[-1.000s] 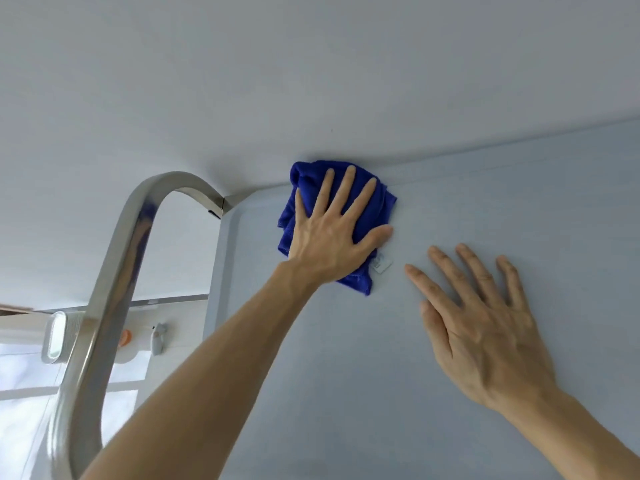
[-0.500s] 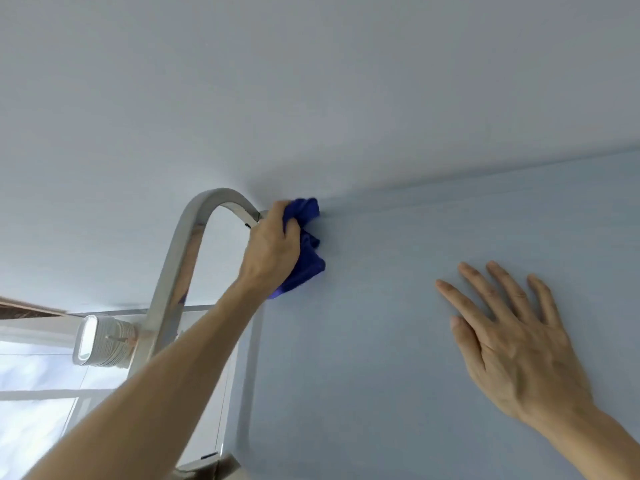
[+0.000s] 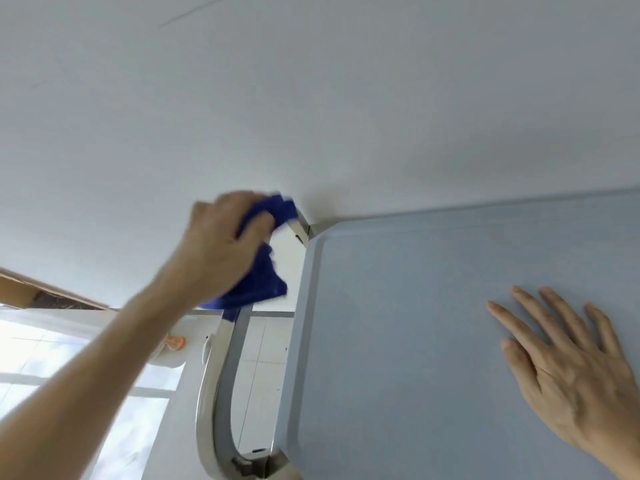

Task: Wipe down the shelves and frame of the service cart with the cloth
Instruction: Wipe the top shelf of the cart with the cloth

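From the head camera, the person's left hand (image 3: 221, 244) is curled round a crumpled deep-blue cloth (image 3: 258, 278), the grip closed on it with the thumb over the front folds and the fingers tucked behind. The cloth bunches out of the fist toward 5 o'clock and is wrapped about the upper bend of the curved brushed-steel handle bar (image 3: 221, 386) of the service cart; the hand and cloth are blurred, so exactly where fabric meets metal cannot be told. Below the cloth the bar runs down toward 6 o'clock and curves into a steel bracket at the cart's near corner. At 2 o'clock from the hand, a short piece of the same steel frame shows at the shelf's far corner.

The pale grey-blue plastic top shelf (image 3: 415, 341) of the cart, with a rounded raised rim, fills the lower right of the view. The right hand (image 3: 568, 368) lies flat on it, palm down, fingers straight and slightly spread, pointing to about 10 o'clock, holding nothing. It is well apart from the left hand and the cloth.

Behind everything is a plain white wall (image 3: 311, 98). At 8 o'clock, past the left forearm, a small orange object (image 3: 176, 342) shows against a bright white background.
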Motion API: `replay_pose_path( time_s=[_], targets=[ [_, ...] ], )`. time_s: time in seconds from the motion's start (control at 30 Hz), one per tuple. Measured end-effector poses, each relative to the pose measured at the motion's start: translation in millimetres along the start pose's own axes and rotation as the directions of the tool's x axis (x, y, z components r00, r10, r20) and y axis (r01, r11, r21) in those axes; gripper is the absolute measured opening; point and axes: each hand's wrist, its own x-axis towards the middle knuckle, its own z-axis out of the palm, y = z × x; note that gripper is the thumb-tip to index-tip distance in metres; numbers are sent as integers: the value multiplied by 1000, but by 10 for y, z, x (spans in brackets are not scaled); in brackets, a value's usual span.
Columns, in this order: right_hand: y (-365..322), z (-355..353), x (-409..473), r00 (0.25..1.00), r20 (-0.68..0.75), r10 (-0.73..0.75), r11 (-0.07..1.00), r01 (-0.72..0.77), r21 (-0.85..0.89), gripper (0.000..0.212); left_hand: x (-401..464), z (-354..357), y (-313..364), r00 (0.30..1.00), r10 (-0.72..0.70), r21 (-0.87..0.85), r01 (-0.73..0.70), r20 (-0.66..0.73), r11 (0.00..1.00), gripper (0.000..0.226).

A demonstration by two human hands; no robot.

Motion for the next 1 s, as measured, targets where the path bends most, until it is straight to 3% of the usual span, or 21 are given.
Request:
replay_pose_path(
  time_s=[0.07, 0.1, 0.2, 0.33, 0.43, 0.5, 0.7, 0.87, 1.0],
  targets=[
    [5, 17, 0, 1000, 6, 0, 1000, 0, -2, 53, -83, 323, -114, 972, -91, 194, 49, 217, 980, 32],
    [7, 27, 0, 1000, 10, 4, 1000, -4, -5, 54, -94, 417, -151, 962, -125, 204, 75, 242, 976, 34],
    [16, 74, 4, 1000, 6, 2, 1000, -2, -26, 54, 64, 474, -225, 979, -126, 148, 101, 164, 984, 40],
    [40, 112, 12, 999, -32, -7, 999, 6, -34, 51, 366, 515, -120, 989, -81, 340, 35, 123, 940, 81],
    [53, 106, 8, 1000, -29, -7, 999, 6, -36, 52, 587, 549, -17, 982, -95, 500, 2, 161, 866, 69],
    [47, 90, 7, 1000, -19, -10, 1000, 9, -28, 53, 718, 491, -4, 967, -145, 477, 27, 211, 878, 59],
    [15, 37, 16, 999, -30, -27, 999, 26, -23, 52, 817, 509, -111, 973, -193, 402, 129, 123, 906, 44],
    [37, 50, -11, 1000, 6, -8, 999, 9, -44, 54, 740, 492, -132, 954, -208, 382, 113, 218, 917, 48],
    [59, 81, -14, 1000, 27, -8, 997, 10, -70, 54, 298, 460, -155, 987, -136, 346, 99, 85, 933, 53]
  ],
)
